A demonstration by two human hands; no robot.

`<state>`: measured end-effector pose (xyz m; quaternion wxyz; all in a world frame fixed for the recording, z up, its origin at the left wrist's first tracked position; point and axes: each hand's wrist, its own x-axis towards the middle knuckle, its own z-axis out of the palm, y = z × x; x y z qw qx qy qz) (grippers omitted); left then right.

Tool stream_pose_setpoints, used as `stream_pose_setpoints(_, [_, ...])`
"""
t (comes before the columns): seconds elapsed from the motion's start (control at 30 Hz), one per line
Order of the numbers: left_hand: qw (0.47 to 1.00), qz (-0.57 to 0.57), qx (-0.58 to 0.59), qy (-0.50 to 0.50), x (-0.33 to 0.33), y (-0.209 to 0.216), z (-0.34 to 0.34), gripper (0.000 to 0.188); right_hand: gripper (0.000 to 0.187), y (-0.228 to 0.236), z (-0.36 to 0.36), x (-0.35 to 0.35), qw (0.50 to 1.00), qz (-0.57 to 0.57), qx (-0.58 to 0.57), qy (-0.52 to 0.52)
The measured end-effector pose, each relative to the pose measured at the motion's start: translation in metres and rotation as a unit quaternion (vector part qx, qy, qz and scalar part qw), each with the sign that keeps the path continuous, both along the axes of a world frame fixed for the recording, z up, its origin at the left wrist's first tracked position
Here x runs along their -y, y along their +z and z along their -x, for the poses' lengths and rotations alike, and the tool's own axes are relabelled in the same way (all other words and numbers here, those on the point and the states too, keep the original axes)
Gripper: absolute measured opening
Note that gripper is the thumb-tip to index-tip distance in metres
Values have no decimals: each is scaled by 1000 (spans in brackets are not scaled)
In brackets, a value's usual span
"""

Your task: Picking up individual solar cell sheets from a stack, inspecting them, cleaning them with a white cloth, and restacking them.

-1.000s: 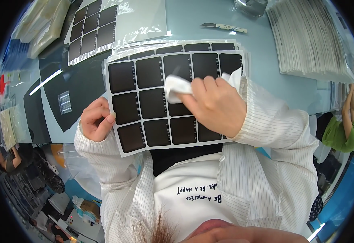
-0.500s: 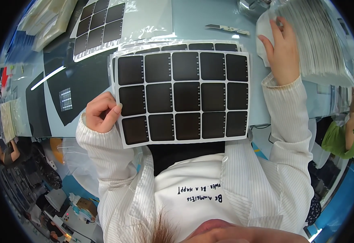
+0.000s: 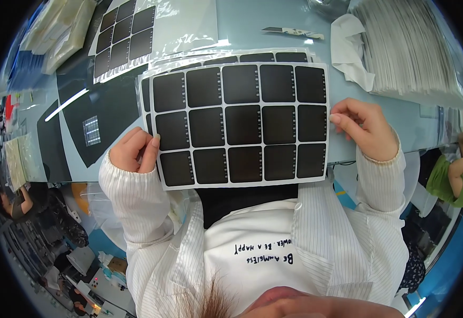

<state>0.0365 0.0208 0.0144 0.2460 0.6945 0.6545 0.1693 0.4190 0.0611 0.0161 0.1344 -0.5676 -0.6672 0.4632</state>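
Note:
A white sheet of black square stickers [image 3: 242, 127] in rows lies in front of me, its near edge reaching past the table's edge. More such sheets [image 3: 258, 56] in clear film show from under it on the far and left sides. My left hand [image 3: 134, 150] pinches its left edge between thumb and curled fingers. At its right edge, my right hand [image 3: 363, 127] has thumb and fingertips closed on the border. A crumpled white cloth [image 3: 349, 50] rests beyond the right hand, against a thick stack of pale sheets [image 3: 411, 47].
A craft knife [image 3: 293, 33] lies beyond the sheet. Another black-square sheet [image 3: 124, 38] and clear film [image 3: 186, 24] are at far left, above dark panels [image 3: 99, 119]. Bagged packs [image 3: 64, 40] stand in the left corner. A co-worker in green [image 3: 450, 180] is at right.
My right hand has come back from the white cloth by the stack to the sheet's right edge, leaving the cloth on the table. The left hand keeps its place at the left edge.

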Motion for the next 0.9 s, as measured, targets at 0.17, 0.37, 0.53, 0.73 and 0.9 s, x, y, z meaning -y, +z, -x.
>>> stream_pose_setpoints(0.17, [1000,-7,-13,-25,-4,5,-8,17,14,0,-6,1,999,24,-21,-21])
stream_pose_setpoints(0.37, [999,-28,37,-29,-4,4,-13,15,14,-5,-13,0,979,110,-144,-98])
stream_pose_setpoints(0.53, [991,-70,106,-37,-4,0,-5,14,16,-4,-3,3,975,79,-183,-96])
stream_pose_setpoints(0.73, [964,-202,167,-53,-4,11,7,12,17,21,3,4,974,-92,-188,-86])
stream_pose_setpoints(0.9, [944,-293,151,-7,5,11,11,14,11,25,5,-1,931,-306,-199,-22])
